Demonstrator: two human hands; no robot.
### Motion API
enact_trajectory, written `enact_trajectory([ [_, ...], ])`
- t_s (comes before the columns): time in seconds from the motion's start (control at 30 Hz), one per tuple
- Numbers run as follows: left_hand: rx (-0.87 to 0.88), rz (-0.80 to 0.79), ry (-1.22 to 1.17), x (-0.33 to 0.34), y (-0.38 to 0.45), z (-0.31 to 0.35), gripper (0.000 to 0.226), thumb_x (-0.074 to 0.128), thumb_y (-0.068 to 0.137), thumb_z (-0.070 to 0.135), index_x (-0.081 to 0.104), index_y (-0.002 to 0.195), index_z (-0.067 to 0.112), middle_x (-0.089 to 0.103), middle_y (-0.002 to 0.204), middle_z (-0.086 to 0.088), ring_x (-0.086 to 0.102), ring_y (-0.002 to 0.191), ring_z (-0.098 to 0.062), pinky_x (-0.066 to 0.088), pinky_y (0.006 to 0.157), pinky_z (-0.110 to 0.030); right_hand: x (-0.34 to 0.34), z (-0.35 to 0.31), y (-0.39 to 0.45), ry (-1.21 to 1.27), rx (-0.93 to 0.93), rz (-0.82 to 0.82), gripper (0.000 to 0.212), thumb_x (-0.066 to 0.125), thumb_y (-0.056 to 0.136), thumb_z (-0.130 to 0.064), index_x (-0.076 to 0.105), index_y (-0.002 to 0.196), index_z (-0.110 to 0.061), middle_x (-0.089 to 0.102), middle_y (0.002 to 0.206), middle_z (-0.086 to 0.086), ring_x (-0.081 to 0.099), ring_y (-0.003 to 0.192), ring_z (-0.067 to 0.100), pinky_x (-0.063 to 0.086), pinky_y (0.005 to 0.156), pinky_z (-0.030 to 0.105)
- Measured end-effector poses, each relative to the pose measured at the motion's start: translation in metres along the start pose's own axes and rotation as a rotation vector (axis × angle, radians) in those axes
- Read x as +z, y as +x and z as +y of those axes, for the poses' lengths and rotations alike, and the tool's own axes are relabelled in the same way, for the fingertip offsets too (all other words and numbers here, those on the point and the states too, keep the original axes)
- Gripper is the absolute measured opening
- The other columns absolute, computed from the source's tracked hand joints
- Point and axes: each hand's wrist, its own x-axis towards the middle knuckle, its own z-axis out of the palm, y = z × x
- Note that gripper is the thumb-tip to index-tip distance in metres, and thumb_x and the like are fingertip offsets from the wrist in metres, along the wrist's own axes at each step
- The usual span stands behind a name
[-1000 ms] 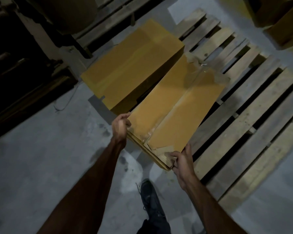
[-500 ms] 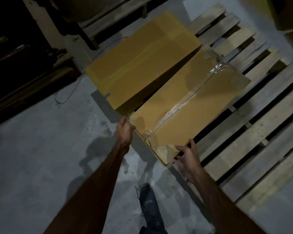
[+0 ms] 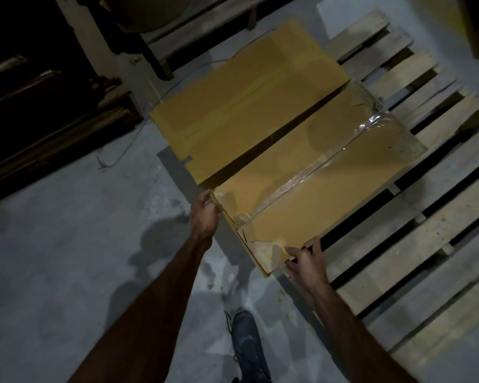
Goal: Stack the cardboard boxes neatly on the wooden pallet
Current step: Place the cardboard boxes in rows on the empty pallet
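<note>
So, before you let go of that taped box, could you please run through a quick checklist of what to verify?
1. Left hand on the near left corner of the taped box: ok.
2. Right hand on the near right corner: ok.
3. Taped box parallel to the plain box beside it: ok, a narrow dark gap between them.
4. Near ends of both boxes level: cannot tell.
5. Box fully supported by the pallet: cannot tell, the near end sits at the pallet's edge.
6. Foot clear of the box: ok.

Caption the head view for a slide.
Both hands, left and right, grip the taped cardboard box beside another box on the wooden pallet.
</note>
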Motion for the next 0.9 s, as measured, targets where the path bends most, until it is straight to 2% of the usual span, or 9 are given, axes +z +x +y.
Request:
enact_trajectory([
  [0.07,0.008,0.014,0.063,-0.002,0.005,-0.001,0.064,0.055,0.089,-0.003,0.054,0.150,0.017,0.065,0.137,-0.007,0.066,0.120,-0.025,0.058,0.102,-0.049,0.003,0.001,0.001,0.012,0.006,-0.007,0.098,0.065,0.097,0.001,0.008,0.166,-0.038,0.052,0.142,0.008,0.065,0.100,0.029,0.055,0.061,0.029],
  [0.13,0.036,0.030,0.138,-0.004,0.008,-0.002,0.058,0.054,0.093,-0.002,0.056,0.149,0.015,0.067,0.136,-0.006,0.068,0.117,-0.022,0.058,0.103,-0.048,0.006,0.002,0.000,0.009,-0.002,-0.008,0.098,0.064,0.097,0.002,0.009,0.166,-0.039,0.050,0.141,0.006,0.062,0.119,0.035,0.057,0.090,0.041],
  [0.2,0.040,0.043,0.160,-0.005,0.010,0.001,0.057,0.052,0.095,-0.003,0.055,0.150,0.014,0.066,0.140,-0.007,0.066,0.122,-0.022,0.057,0.105,-0.046,0.010,0.004,0.001,-0.004,0.000,-0.008,0.098,0.066,0.097,0.001,0.009,0.167,-0.037,0.051,0.149,0.008,0.064,0.117,0.035,0.053,0.101,0.045],
  [0.33,0.043,0.061,0.119,-0.010,0.010,0.008,0.065,0.053,0.088,0.004,0.054,0.151,0.019,0.062,0.147,-0.005,0.063,0.126,-0.024,0.059,0.098,-0.040,0.021,0.007,0.002,-0.040,-0.019,-0.010,0.099,0.067,0.098,-0.003,0.004,0.168,-0.034,0.055,0.146,0.008,0.067,0.110,0.031,0.054,0.102,0.045],
  [0.47,0.010,0.036,0.052,-0.014,0.016,0.002,0.088,0.052,0.066,0.010,0.052,0.152,0.031,0.070,0.131,-0.002,0.069,0.116,-0.034,0.060,0.096,-0.058,0.026,0.009,0.002,-0.026,-0.034,0.006,0.099,0.067,0.099,-0.005,0.002,0.168,-0.034,0.047,0.157,0.007,0.061,0.124,0.036,0.050,0.109,0.055],
  [0.53,-0.023,0.023,0.007,-0.014,0.023,-0.003,0.094,0.053,0.064,0.008,0.048,0.154,0.032,0.069,0.132,-0.002,0.070,0.115,-0.030,0.061,0.094,-0.057,0.027,0.010,0.003,-0.023,-0.047,0.028,0.099,0.068,0.098,-0.006,0.003,0.168,-0.034,0.038,0.165,0.010,0.056,0.133,0.037,0.049,0.109,0.055],
  [0.77,-0.032,0.016,-0.019,-0.011,0.004,0.014,0.078,0.051,0.076,-0.006,0.056,0.148,0.025,0.070,0.116,0.007,0.068,0.113,-0.026,0.060,0.097,-0.055,0.026,0.008,0.006,0.021,-0.059,0.047,0.094,0.067,0.099,-0.004,0.011,0.168,-0.033,0.033,0.168,0.010,0.053,0.137,0.038,0.050,0.109,0.052],
  [0.83,-0.029,0.026,-0.034,-0.009,0.001,0.016,0.072,0.053,0.073,-0.001,0.063,0.139,0.028,0.071,0.119,0.004,0.068,0.115,-0.029,0.058,0.099,-0.056,0.027,0.008,0.006,0.034,-0.061,0.047,0.092,0.067,0.098,-0.003,0.014,0.167,-0.032,0.034,0.168,0.010,0.053,0.137,0.038,0.051,0.109,0.052],
  [0.9,-0.039,0.049,-0.030,-0.007,-0.002,0.018,0.084,0.055,0.068,0.006,0.054,0.149,0.026,0.070,0.127,0.002,0.067,0.116,-0.026,0.058,0.101,-0.054,0.028,0.008,0.007,0.034,-0.063,0.047,0.090,0.067,0.098,-0.002,0.016,0.166,-0.032,0.036,0.167,0.009,0.054,0.136,0.038,0.050,0.109,0.053],
])
